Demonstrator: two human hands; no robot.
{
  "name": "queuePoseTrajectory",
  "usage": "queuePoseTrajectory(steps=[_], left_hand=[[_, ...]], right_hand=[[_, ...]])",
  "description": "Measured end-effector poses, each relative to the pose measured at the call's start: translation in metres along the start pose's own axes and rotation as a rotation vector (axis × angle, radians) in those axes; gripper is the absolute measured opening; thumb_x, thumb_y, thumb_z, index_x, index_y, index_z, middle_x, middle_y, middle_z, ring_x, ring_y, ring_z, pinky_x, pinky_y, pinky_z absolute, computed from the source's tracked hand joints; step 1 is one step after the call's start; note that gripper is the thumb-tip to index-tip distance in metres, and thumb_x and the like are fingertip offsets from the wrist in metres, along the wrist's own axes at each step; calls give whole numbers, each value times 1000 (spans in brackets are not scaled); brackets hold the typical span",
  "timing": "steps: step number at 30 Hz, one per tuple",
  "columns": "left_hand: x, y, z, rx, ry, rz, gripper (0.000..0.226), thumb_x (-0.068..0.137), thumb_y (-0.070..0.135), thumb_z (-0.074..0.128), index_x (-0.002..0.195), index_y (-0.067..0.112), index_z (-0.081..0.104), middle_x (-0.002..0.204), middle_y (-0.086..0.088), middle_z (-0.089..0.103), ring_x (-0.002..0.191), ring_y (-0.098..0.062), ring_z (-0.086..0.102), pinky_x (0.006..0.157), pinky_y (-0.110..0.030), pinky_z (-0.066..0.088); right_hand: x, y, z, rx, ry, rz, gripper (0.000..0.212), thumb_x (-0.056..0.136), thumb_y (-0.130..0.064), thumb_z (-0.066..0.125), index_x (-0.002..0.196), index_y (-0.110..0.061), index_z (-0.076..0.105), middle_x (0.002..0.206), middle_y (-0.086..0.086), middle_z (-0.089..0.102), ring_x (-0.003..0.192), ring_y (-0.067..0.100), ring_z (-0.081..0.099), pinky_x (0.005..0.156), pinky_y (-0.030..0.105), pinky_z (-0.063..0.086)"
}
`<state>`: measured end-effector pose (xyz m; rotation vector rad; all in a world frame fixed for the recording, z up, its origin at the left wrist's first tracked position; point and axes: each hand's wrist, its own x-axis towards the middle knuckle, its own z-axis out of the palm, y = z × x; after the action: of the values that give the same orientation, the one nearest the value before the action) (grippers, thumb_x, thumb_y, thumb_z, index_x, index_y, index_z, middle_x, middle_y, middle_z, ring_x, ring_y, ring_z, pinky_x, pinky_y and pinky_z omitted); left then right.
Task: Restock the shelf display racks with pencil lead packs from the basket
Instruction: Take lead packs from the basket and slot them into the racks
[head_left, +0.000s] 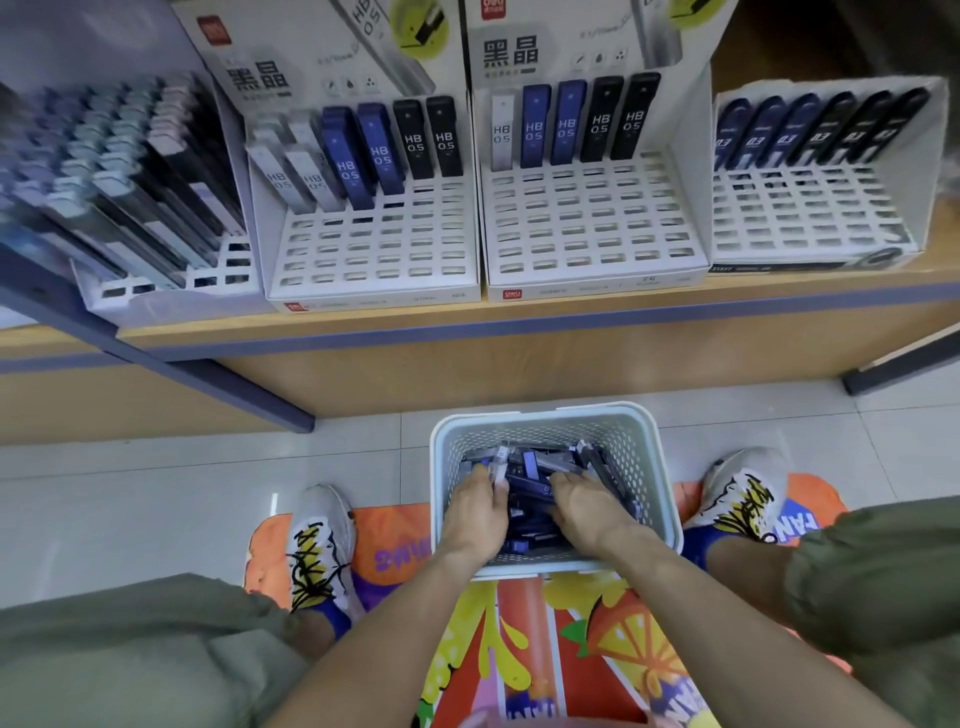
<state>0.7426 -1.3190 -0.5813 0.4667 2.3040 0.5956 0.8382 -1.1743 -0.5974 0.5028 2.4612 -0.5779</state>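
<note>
**Both hands down in the basket of lead packs**

Two bare hands reach into a pale grey perforated plastic basket (652, 457) that stands on the tiled floor between the person's feet, partly over a bright orange and yellow printed mat (524, 649). The basket holds a loose heap of slim dark blue, black and clear pencil lead packs (535, 512), lying crosswise over one another. The left hand (475, 512) is on the heap's left side, its fingers curled round a clear pack with a blue end (500, 465) that sticks up past the fingertips. The right hand (589, 506) lies palm down on the heap's right side with fingers spread and fairly straight, touching the packs; it grips none that can be seen.

Above, on a wooden shelf with a blue edge strip (519, 325), stand four white slotted cardboard display racks. The far left rack (171, 291) is nearly full of grey, blue and black packs. The second rack (374, 244) has packs marked HB 0.5 in its back rows only. The third rack (592, 228) holds a single back row of six. The right rack (815, 218) holds a back row of dark blue and black packs.
</note>
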Motion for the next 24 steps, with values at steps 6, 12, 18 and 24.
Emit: queuePoseTrajectory(steps=[6, 12, 18, 24], left_hand=[[-4, 10, -8, -578, 16, -359, 34, 109, 29, 37, 138, 11, 39, 102, -21, 65, 76, -27, 66, 74, -36, 50], [-25, 26, -18, -1110, -140, -381, 48, 84, 60, 76, 95, 16, 60, 59, 2, 37, 46, -12, 26, 42, -26, 18], [-60, 66, -54, -1236, -156, -200, 40, 82, 41, 81, 97, 7, 65, 49, -6, 53, 34, -17, 43, 42, -30, 42], [-91, 96, -116, -1315, -147, -113, 41, 86, 43, 77, 100, 9, 62, 44, 1, 49, 35, -12, 43, 41, -25, 39]], right_hand=[[-11, 7, -13, 495, -5, 135, 20, 107, -26, 44, 119, -10, 47, 101, 11, 64, 91, 28, 64, 76, 35, 48], [-29, -25, -37, 1265, -74, 129, 23, 106, -19, 52, 114, 1, 56, 78, 11, 64, 74, 25, 60, 59, 32, 49], [-66, -68, -83, 1104, -31, -104, 22, 108, -22, 47, 115, -6, 59, 78, 13, 65, 69, 28, 55, 55, 31, 45], [-107, -107, -159, 1021, -2, -213, 20, 108, -19, 45, 112, -2, 56, 72, -1, 67, 56, 4, 59, 51, 15, 43]])
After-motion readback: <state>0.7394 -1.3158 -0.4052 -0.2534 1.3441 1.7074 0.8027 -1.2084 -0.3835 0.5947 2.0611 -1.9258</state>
